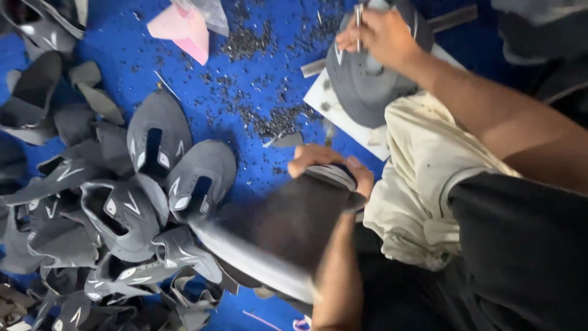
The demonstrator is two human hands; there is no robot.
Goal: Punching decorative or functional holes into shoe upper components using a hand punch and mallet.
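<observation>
While left hand point(327, 162) fingers grip a grey shoe upper point(288, 227), right hand point(380, 34) fingers around a metal tool point(359, 24).

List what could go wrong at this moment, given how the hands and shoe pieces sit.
The right hand holds a thin metal tool upright on a grey shoe upper, fingers close to its tip, so a slip might jab them. The left hand lifts a blurred dark upper over the pile of uppers and could topple it.
</observation>
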